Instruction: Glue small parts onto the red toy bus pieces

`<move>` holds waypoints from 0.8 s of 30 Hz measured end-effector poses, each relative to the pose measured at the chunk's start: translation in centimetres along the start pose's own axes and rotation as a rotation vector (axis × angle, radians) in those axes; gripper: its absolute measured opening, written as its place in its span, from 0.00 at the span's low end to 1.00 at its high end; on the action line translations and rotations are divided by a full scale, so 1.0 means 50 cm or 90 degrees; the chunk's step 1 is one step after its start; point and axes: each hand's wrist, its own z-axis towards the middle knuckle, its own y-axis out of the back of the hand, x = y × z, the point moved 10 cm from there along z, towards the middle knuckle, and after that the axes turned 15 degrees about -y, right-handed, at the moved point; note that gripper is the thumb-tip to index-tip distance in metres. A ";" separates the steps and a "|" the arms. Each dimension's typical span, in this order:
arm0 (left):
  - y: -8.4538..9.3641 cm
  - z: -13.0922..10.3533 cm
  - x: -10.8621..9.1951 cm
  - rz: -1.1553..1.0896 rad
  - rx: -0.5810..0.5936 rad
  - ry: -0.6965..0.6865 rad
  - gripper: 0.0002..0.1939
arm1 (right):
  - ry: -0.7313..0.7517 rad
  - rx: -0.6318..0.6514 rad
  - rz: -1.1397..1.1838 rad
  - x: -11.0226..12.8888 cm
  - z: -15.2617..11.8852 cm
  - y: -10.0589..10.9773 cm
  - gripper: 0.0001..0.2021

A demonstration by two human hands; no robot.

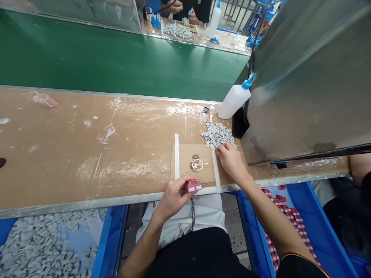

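Right at the near edge of the loose pile of gray pieces (218,133) is where the right hand (231,160) sits, so it's way closer to them than the left hand (173,196) is. The pile is basically just past those right fingertips, on the side away from the person, spread a bit to the left. The fingers are bunched together and pointing into the edge of it, but honestly can't tell if a gray piece is pinched in there or not.

Left hand's got a small red toy vehicle (193,186) between thumb and fingers, gripped from its left side, over the near edge of the table (139,154). Its long axis runs more or less sideways, roughly along that edge, with the light blue windows facing the person. From the right hand, the red thing is off to the left and nearer the body, so the two hands are kinda on a diagonal.

Between them there's the cardboard sheet (207,152), with a little round clear cup (197,165) on it, just beyond the vehicle. White squeeze bottle (234,101) is further back, behind the pile and to its right.
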 end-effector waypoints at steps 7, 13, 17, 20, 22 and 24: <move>-0.002 0.001 -0.003 0.006 0.000 -0.019 0.08 | 0.005 -0.036 0.317 -0.030 -0.079 -0.010 0.07; -0.001 0.001 -0.006 0.019 0.004 -0.034 0.08 | -0.033 -0.007 0.336 -0.050 -0.081 -0.001 0.07; -0.001 0.001 -0.011 0.036 0.024 -0.073 0.14 | -0.037 0.055 0.464 -0.028 -0.114 0.025 0.06; -0.006 -0.001 -0.014 0.028 0.050 -0.107 0.20 | -0.029 0.142 0.565 0.017 -0.155 0.025 0.07; -0.008 -0.003 -0.011 0.019 0.057 -0.106 0.21 | -0.032 0.199 0.620 0.045 -0.176 0.013 0.08; -0.009 -0.003 -0.006 -0.007 0.052 -0.082 0.22 | -0.041 0.236 0.659 0.063 -0.185 -0.004 0.10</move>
